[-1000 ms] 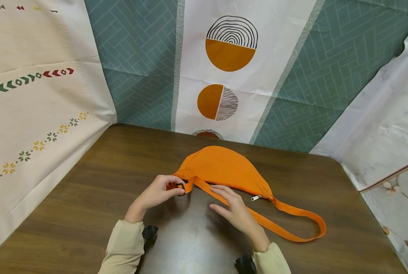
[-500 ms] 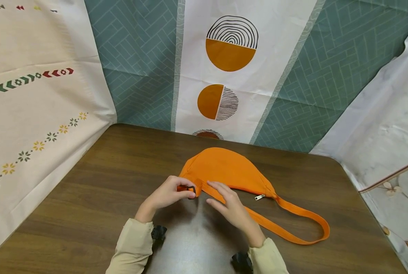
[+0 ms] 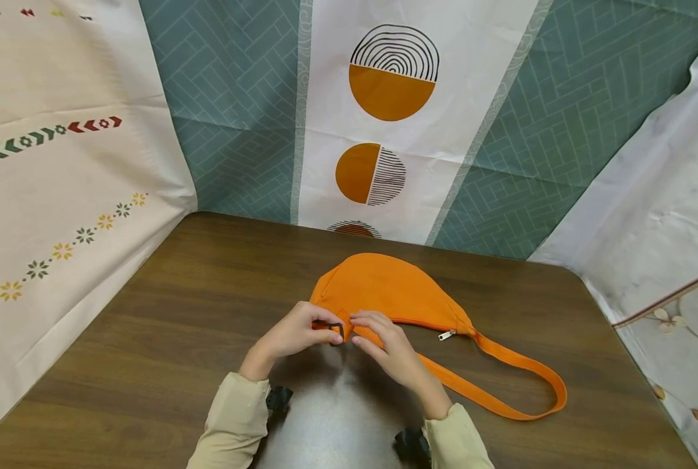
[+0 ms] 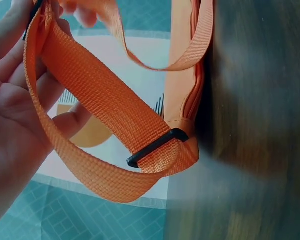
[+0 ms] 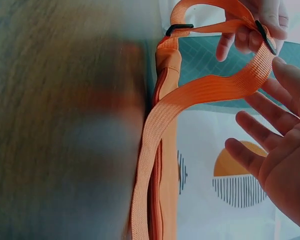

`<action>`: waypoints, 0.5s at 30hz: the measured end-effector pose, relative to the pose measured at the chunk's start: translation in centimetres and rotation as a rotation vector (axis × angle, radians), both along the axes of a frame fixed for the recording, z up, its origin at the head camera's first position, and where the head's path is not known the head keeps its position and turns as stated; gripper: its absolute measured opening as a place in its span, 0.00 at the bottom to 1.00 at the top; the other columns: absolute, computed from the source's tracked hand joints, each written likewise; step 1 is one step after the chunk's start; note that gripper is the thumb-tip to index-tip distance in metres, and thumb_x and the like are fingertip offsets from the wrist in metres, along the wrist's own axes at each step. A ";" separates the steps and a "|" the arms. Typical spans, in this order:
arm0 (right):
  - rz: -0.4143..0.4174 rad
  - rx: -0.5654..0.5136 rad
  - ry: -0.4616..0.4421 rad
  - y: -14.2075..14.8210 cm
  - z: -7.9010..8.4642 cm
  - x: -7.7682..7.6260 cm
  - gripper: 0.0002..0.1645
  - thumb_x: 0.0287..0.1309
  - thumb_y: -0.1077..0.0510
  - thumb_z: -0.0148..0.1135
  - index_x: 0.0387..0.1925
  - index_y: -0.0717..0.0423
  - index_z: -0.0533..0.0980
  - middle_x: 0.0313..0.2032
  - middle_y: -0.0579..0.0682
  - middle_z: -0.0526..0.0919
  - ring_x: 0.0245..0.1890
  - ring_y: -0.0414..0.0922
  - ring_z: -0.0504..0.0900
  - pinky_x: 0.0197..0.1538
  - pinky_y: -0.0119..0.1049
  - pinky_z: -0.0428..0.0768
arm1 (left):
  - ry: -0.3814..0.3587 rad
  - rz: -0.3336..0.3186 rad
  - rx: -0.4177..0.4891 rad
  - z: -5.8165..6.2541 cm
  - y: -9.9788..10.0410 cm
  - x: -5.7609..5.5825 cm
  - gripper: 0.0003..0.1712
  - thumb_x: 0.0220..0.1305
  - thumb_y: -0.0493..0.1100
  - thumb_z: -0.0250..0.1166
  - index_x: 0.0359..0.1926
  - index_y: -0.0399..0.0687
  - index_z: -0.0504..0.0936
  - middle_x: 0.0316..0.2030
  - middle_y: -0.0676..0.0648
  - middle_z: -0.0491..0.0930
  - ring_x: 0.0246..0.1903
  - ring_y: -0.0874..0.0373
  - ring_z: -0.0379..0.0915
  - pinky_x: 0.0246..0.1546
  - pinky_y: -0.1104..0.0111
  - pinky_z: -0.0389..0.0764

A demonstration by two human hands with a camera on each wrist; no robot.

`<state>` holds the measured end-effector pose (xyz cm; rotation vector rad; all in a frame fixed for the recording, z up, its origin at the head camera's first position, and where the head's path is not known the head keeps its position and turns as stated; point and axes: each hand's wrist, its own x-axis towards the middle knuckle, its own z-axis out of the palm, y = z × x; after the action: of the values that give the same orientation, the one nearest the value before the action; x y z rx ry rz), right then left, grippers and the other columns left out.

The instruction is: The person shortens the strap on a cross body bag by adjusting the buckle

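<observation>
An orange waist bag (image 3: 384, 286) lies on the table, its zipper edge toward me and its metal zipper pull (image 3: 446, 335) at the right. My left hand (image 3: 298, 332) pinches the black strap slider (image 3: 337, 331) between thumb and fingers at the bag's left end. In the left wrist view, the orange strap (image 4: 90, 82) loops from that slider to a second black buckle (image 4: 157, 147) at the bag's corner. My right hand (image 3: 395, 352) reaches the strap beside the slider. Its fingers are spread and fairly straight, with the thumb right at the strap's edge in the right wrist view.
The strap's far loop (image 3: 551, 384) curves over the brown wooden table (image 3: 120, 365) to the right. Patterned cloths hang around the table: a teal and white one (image 3: 237, 117) behind, a cream one (image 3: 79, 176) at the left, and a pale one (image 3: 671, 215) at the right.
My left hand has moved right with the slider, toward my right hand. My right hand has shifted slightly left, and the gap between them has narrowed. The bag has slid slightly right.
</observation>
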<state>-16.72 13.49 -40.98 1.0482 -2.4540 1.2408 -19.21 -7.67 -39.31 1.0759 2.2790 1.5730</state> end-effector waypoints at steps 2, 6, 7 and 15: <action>-0.003 -0.018 0.009 0.1 -0.1 -0.1 0.13 0.52 0.61 0.61 0.42 0.60 0.76 0.46 0.55 0.77 0.53 0.50 0.70 0.53 0.47 0.67 | -0.006 -0.004 -0.001 0.0 0.1 0.0 0.09 0.53 0.35 0.64 0.36 0.34 0.82 0.24 0.50 0.79 0.19 0.63 0.68 0.23 0.73 0.73; 0.009 -0.042 -0.027 0.4 0.0 -0.1 0.08 0.48 0.62 0.65 0.34 0.59 0.77 0.36 0.51 0.80 0.42 0.46 0.76 0.47 0.42 0.73 | -0.002 -0.011 -0.003 -0.1 0.3 -0.1 0.13 0.53 0.36 0.65 0.40 0.33 0.81 0.25 0.50 0.79 0.21 0.64 0.69 0.25 0.72 0.73; 0.014 -0.046 -0.051 0.5 0.0 0.0 0.07 0.48 0.63 0.64 0.33 0.59 0.78 0.34 0.50 0.80 0.38 0.44 0.77 0.44 0.41 0.74 | 0.001 -0.013 -0.002 -0.2 0.4 -0.2 0.13 0.53 0.37 0.65 0.40 0.33 0.80 0.24 0.51 0.79 0.21 0.64 0.69 0.25 0.72 0.73; 0.045 -0.179 -0.429 0.6 1.2 0.5 0.05 0.57 0.67 0.55 0.31 0.67 0.76 0.16 0.54 0.72 0.16 0.43 0.70 0.22 0.33 0.73 | 0.025 -0.016 0.021 -0.3 1.0 -0.2 0.14 0.51 0.37 0.66 0.40 0.35 0.79 0.26 0.50 0.78 0.25 0.61 0.72 0.28 0.70 0.74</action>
<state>-16.18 14.13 -39.74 0.8663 -2.5559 1.8249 -19.39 -6.70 -39.57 1.1222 2.2693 1.5903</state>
